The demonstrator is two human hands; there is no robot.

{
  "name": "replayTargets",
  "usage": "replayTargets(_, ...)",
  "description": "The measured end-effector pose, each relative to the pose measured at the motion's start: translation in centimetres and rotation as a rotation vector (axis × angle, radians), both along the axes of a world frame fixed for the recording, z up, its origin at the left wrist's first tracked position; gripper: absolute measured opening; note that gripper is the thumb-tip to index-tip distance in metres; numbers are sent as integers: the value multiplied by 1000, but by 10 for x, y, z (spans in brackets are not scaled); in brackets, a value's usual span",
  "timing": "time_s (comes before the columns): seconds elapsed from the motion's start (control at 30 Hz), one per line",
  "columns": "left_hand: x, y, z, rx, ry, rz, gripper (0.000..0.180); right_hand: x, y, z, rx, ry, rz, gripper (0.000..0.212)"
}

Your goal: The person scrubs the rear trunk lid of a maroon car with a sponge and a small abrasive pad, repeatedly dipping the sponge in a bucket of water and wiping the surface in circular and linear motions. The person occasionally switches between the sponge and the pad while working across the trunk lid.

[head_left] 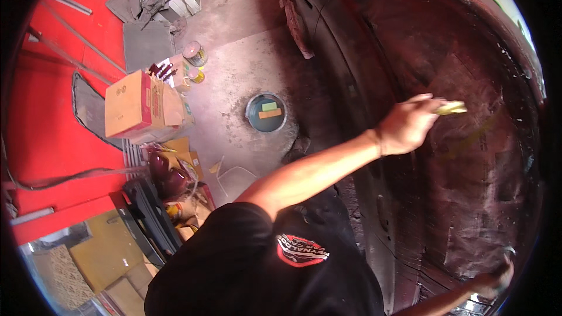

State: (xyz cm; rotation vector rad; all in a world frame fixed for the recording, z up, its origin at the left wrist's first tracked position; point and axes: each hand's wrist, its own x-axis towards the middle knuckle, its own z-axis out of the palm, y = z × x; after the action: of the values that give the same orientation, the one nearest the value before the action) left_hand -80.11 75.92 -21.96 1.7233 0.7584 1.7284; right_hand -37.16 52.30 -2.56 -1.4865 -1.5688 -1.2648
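Observation:
My left arm reaches across to the right over a dark red, dull car body (456,158). In the fingers of my left hand (408,124) is a small yellow block, sponge-like in look (451,107). The hand is closed on its near end, and the far end sticks out over the dark surface. My right hand (496,280) is low at the far right, by the edge of the car body. Its fingers look stretched out, and I see nothing held in them, though the hand is small and dim there.
A round bucket (250,119) stands on the concrete floor (225,41), with a green block (269,106) and an orange block (270,114) in it. To the left are cardboard boxes (130,105), cans (195,52), and dark car parts (149,216) along a red wall (47,129).

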Motion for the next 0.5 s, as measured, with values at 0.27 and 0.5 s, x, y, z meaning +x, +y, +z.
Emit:
replayTargets(0.27, -403, -153, -289, -1069, 916, 285, 48, -326, 68, -402, -1448, 1155, 301, 11)
replayTargets(0.5, -633, -371, -254, -1585, 950, 936, 46, -243, -98, -597, -2177, 1043, -591, 62)
